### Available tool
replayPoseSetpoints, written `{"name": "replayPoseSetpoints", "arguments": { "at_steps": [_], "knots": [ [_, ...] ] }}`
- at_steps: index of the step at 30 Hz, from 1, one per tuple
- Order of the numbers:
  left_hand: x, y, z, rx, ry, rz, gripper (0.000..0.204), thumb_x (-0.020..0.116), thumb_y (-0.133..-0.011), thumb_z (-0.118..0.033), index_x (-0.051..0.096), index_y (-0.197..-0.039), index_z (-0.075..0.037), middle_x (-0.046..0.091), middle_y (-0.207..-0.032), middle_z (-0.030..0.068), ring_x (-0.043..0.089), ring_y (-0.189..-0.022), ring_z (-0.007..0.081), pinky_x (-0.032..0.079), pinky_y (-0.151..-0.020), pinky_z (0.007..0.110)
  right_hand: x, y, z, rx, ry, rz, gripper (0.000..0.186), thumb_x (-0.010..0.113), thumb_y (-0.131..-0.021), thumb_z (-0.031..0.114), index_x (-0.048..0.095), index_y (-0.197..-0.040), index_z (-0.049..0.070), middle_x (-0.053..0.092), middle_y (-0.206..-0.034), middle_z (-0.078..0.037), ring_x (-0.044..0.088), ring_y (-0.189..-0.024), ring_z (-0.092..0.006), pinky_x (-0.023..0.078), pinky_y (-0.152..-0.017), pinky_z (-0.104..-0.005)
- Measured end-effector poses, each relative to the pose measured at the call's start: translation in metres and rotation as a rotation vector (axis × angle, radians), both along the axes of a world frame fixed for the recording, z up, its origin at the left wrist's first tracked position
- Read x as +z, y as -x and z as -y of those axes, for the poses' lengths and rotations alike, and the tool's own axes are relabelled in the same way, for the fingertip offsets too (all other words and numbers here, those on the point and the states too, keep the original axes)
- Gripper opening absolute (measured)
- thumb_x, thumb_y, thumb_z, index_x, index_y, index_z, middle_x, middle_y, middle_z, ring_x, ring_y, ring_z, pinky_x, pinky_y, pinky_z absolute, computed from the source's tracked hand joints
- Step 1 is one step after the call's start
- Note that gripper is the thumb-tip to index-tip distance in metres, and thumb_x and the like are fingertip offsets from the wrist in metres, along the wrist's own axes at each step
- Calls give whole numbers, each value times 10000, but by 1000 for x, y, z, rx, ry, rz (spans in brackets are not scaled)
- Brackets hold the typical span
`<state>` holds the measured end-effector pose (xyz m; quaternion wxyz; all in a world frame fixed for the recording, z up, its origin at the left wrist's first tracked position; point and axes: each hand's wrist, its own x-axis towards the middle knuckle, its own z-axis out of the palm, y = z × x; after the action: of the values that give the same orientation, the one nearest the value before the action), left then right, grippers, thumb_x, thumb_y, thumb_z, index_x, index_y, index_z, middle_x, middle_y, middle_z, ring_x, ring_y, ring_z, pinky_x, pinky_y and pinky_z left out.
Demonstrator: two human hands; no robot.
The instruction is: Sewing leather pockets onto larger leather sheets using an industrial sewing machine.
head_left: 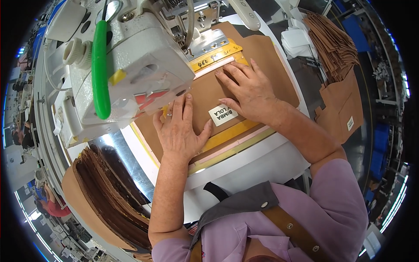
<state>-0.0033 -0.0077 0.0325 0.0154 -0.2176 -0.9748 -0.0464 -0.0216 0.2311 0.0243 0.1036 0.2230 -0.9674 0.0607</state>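
A brown flat panel [270, 70] with a white printed label [223, 115] lies under a white sewing machine [131, 52]. My left hand [179, 131] rests open on the panel left of the label, its fingertips close beside the machine head. My right hand [248, 91] is spread on the panel, its thumb just above the label and its fingertips just below a white strip [209, 67] along a yellow template [218, 54] with handwritten marks. A silver metal plate [206, 41] sits over that template. A second yellow strip [227, 133] runs along the panel's near side.
A stack of brown pieces [104, 196] lies at the lower left. At the right are more brown pieces [340, 105] and white pads [297, 41]. A green-handled tool [101, 70] hangs on the machine. A co-worker in red [56, 205] sits at the far left.
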Motion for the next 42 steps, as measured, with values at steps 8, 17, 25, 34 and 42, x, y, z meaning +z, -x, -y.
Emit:
{"name": "replayPoseSetpoints", "arguments": {
  "at_steps": [8,17,25,34,42],
  "knots": [
    [0,-2,25,28,10,-12,745,669,-840,-532,562,-1436,-97,531,-1462,117,586,-1264,240,272,-1103,550,-1,0,20,30,41,-25,675,658,-913,543,590,-1389,68,564,-1321,-122,494,-1305,-286,375,-1134,-595],
    [2,-5,40,74,54,8,745,651,-842,-564,567,-1425,-107,521,-1479,128,600,-1244,243,270,-1090,542,-3,0,33,58,60,21,683,694,-885,516,575,-1409,95,553,-1367,-112,506,-1317,-281,377,-1134,-591],
    [4,-9,57,84,69,-39,746,638,-843,-570,564,-1427,-112,500,-1499,117,637,-1176,250,278,-1087,534,-4,-1,45,100,112,4,638,670,-914,496,608,-1359,44,559,-1356,-111,468,-1335,-264,336,-1154,-567],
    [10,-12,64,142,141,-65,758,613,-867,-604,520,-1497,-194,516,-1487,130,654,-1155,251,301,-1072,523,0,-5,52,77,127,36,640,654,-918,516,624,-1323,22,572,-1367,-104,470,-1336,-257,342,-1132,-525],
    [11,-9,65,191,186,-100,741,630,-871,-620,547,-1478,-203,561,-1416,132,593,-1234,263,318,-1052,499,-2,-6,63,115,227,43,618,716,-880,429,625,-1325,10,568,-1320,-130,484,-1317,-289,354,-1137,-492]
  ]
}}
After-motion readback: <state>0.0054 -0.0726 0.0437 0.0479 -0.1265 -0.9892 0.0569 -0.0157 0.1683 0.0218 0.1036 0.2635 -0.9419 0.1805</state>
